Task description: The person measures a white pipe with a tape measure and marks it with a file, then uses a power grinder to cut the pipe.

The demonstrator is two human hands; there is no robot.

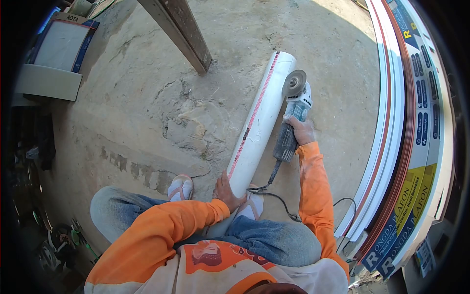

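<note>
White pipe ran from the left hand, clasped around its near end, toward one o'clock. Well apart, at the pipe's three o'clock, the right hand gripped a grinder, disc beside the far end, contact unclear.

Bright daylight, dark fisheye edges.

The concrete floor bears a white pipe and black cord.

Here's the white plastic pipe, red-printed lengthwise, slanting over the concrete floor. Corded angle grinder just alongside, disc near the pipe's far end!
</note>
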